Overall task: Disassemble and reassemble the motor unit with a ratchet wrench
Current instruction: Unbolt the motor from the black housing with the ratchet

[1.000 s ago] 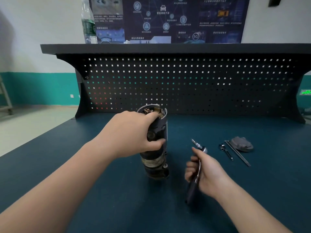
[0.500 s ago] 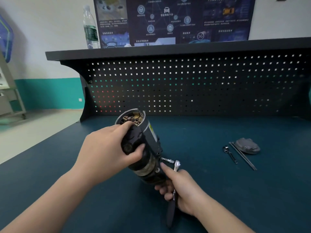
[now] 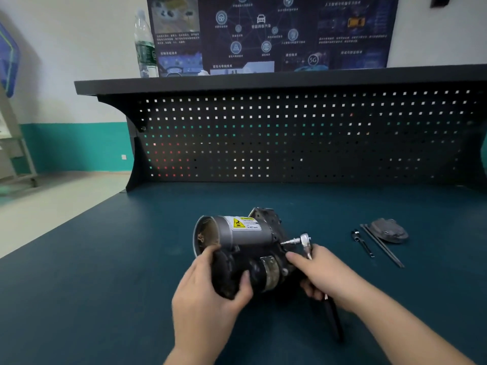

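At the near middle of the dark teal workbench point(image 3: 105, 299), the left hand point(image 3: 208, 293) wraps round the black lower cylinder of the motor unit point(image 3: 245, 248), thumb curled over its top and fingers under its left end. The right hand point(image 3: 324, 275) is closed round the handle of the ratchet wrench point(image 3: 307, 242), forefinger stretched forward toward the motor's flange; the black grip sticks out below the wrist toward the camera. The wrench's chrome head sits just right of the motor, its socket extension pointing left and touching the housing at the flange.

The motor unit lies on its side, long axis running left to right and slightly away. Its open round end faces left and a little toward the viewer, showing a rusty brown interior; the cast mounting end points right and back. A yellow warning label faces up on the grey barrel.

Half a second ago the motor was tilted, open end up and to the left; a second ago it stood upright on the bench. It has now been laid nearly flat, and the wrench has moved from beside it to meet its right end.

Well to the right lie a small socket piece point(image 3: 356, 236), two long thin bolts point(image 3: 382, 246) and a grey end cap point(image 3: 390, 231), the cap touching the bolts' far ends. Behind stands a black pegboard point(image 3: 290, 138) under a shelf point(image 3: 263, 80) carrying a plastic water bottle point(image 3: 145, 46), with a dark poster point(image 3: 263, 30) on the wall.
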`<act>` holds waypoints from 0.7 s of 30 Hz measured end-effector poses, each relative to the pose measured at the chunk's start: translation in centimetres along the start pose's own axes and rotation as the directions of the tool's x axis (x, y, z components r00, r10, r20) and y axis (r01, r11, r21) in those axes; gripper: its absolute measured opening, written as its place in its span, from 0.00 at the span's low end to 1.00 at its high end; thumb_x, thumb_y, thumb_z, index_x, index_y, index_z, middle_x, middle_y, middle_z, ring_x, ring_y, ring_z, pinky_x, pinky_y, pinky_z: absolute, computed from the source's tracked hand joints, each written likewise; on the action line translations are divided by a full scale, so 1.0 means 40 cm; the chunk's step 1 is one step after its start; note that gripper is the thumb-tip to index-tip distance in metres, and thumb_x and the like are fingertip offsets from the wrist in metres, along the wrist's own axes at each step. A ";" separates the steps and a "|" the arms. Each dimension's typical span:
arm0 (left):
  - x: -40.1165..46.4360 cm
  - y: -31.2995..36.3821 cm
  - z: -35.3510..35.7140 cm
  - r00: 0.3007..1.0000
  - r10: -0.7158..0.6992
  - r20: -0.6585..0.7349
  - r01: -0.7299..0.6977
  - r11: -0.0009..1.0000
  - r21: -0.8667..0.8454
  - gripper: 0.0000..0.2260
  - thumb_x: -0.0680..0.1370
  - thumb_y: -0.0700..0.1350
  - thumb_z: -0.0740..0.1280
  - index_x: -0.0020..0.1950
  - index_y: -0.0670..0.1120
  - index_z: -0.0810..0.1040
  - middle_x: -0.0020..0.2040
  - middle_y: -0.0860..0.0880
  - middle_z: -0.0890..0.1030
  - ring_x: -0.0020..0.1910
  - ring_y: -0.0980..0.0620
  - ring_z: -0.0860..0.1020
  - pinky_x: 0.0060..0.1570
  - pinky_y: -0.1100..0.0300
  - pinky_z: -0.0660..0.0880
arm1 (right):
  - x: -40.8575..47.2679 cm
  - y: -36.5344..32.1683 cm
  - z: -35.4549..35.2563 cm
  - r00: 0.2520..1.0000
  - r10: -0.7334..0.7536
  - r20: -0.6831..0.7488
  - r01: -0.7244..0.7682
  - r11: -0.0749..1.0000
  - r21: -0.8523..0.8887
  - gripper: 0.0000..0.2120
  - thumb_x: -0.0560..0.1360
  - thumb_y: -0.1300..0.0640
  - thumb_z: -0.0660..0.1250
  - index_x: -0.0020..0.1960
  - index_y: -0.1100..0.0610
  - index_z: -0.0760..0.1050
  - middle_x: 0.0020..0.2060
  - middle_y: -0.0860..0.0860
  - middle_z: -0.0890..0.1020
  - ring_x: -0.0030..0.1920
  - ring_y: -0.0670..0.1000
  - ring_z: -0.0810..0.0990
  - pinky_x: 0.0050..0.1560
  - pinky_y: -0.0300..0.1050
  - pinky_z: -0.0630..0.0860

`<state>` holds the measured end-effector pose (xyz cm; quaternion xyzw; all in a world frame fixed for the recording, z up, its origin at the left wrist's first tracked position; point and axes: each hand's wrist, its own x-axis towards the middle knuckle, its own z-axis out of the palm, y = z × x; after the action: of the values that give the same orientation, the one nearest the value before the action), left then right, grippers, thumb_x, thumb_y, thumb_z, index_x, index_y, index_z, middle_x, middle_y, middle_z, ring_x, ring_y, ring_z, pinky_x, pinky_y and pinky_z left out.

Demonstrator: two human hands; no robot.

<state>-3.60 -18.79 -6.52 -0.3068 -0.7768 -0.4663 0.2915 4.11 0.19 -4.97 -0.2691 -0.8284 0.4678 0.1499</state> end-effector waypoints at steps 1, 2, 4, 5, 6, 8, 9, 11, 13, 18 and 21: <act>0.000 0.002 0.016 0.999 -0.004 0.037 0.005 1.000 -0.010 0.27 0.63 0.55 0.75 0.56 0.41 0.79 0.43 0.49 0.83 0.41 0.46 0.82 0.46 0.67 0.69 | 0.004 0.006 -0.014 1.000 0.008 -0.014 -0.009 1.000 -0.024 0.10 0.80 0.50 0.61 0.44 0.55 0.72 0.19 0.51 0.74 0.17 0.49 0.68 0.19 0.35 0.61; -0.003 0.001 0.032 0.997 0.010 0.080 -0.010 1.000 -0.007 0.29 0.61 0.54 0.77 0.56 0.42 0.78 0.43 0.50 0.83 0.42 0.46 0.82 0.44 0.68 0.70 | 0.008 0.011 -0.029 0.999 0.014 -0.033 -0.016 0.998 -0.056 0.09 0.80 0.50 0.61 0.45 0.55 0.72 0.19 0.51 0.75 0.17 0.49 0.68 0.19 0.35 0.62; -0.006 -0.001 0.050 0.987 0.020 0.158 -0.021 1.000 0.002 0.31 0.61 0.58 0.75 0.58 0.43 0.76 0.42 0.54 0.81 0.43 0.48 0.80 0.43 0.64 0.71 | 0.013 0.014 -0.057 0.997 0.017 -0.079 -0.027 0.991 -0.135 0.09 0.79 0.50 0.61 0.46 0.54 0.73 0.19 0.51 0.76 0.17 0.49 0.70 0.19 0.34 0.63; -0.008 -0.001 0.054 0.981 -0.019 0.192 0.022 1.000 -0.014 0.31 0.62 0.60 0.72 0.60 0.46 0.74 0.42 0.57 0.78 0.45 0.49 0.79 0.43 0.65 0.70 | 0.016 0.010 -0.067 0.994 0.011 -0.104 -0.027 0.988 -0.154 0.08 0.79 0.50 0.61 0.46 0.54 0.73 0.19 0.51 0.76 0.17 0.49 0.70 0.19 0.34 0.63; -0.010 -0.004 0.058 0.974 -0.068 0.215 0.079 0.996 -0.042 0.30 0.63 0.62 0.70 0.60 0.50 0.71 0.42 0.62 0.75 0.47 0.51 0.77 0.42 0.68 0.68 | 0.020 0.001 -0.075 0.992 0.000 -0.125 -0.021 0.987 -0.162 0.08 0.78 0.50 0.61 0.45 0.54 0.74 0.18 0.51 0.76 0.17 0.48 0.70 0.19 0.33 0.63; -0.013 -0.015 0.061 0.959 -0.129 0.253 0.160 0.982 -0.104 0.24 0.65 0.63 0.71 0.55 0.62 0.63 0.41 0.66 0.71 0.47 0.56 0.73 0.40 0.70 0.68 | 0.038 -0.023 -0.080 0.989 -0.029 -0.144 -0.001 0.978 -0.211 0.08 0.78 0.52 0.60 0.43 0.54 0.72 0.18 0.51 0.77 0.15 0.47 0.69 0.18 0.32 0.62; -0.015 -0.016 0.058 0.955 -0.136 0.264 0.173 0.977 -0.122 0.24 0.66 0.62 0.71 0.53 0.65 0.59 0.41 0.67 0.70 0.47 0.58 0.71 0.40 0.71 0.68 | 0.047 -0.036 -0.077 0.989 -0.036 -0.145 -0.002 0.967 -0.253 0.08 0.78 0.52 0.60 0.43 0.55 0.72 0.18 0.51 0.77 0.14 0.46 0.69 0.17 0.32 0.62; -0.024 -0.014 0.056 0.948 -0.151 0.280 0.196 0.971 -0.140 0.26 0.65 0.64 0.70 0.53 0.66 0.56 0.43 0.67 0.71 0.47 0.59 0.70 0.39 0.71 0.68 | 0.053 -0.057 -0.072 0.991 -0.008 -0.132 -0.035 0.947 -0.320 0.11 0.79 0.51 0.59 0.46 0.59 0.72 0.17 0.51 0.77 0.14 0.46 0.70 0.17 0.32 0.62; -0.030 -0.003 0.053 0.937 -0.199 0.287 0.251 0.955 -0.159 0.26 0.65 0.66 0.67 0.55 0.64 0.57 0.44 0.66 0.72 0.46 0.59 0.72 0.38 0.71 0.68 | 0.039 -0.058 -0.079 0.995 0.037 -0.098 -0.060 0.967 -0.247 0.15 0.79 0.48 0.61 0.46 0.61 0.72 0.21 0.51 0.77 0.19 0.49 0.72 0.22 0.35 0.65; -0.041 0.018 0.036 0.904 -0.301 0.305 0.350 0.929 -0.121 0.27 0.71 0.59 0.70 0.65 0.56 0.64 0.41 0.66 0.72 0.40 0.62 0.72 0.36 0.71 0.67 | -0.060 -0.014 -0.122 0.997 0.060 -0.045 -0.033 0.890 0.454 0.06 0.81 0.60 0.61 0.50 0.63 0.71 0.29 0.54 0.74 0.28 0.50 0.71 0.29 0.43 0.70; -0.062 0.066 0.016 0.882 -0.346 0.319 0.386 0.920 -0.070 0.27 0.70 0.60 0.71 0.64 0.54 0.65 0.38 0.64 0.70 0.44 0.53 0.75 0.41 0.63 0.68 | -0.128 0.018 -0.112 0.983 -0.166 -0.074 0.180 0.934 0.308 0.04 0.80 0.65 0.60 0.51 0.58 0.71 0.30 0.52 0.77 0.28 0.52 0.76 0.31 0.44 0.75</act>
<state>-0.15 -17.74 -7.18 -0.2399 -0.8234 -0.5112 0.0558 10.72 0.59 -3.27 -0.1788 -0.7602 0.5720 0.2507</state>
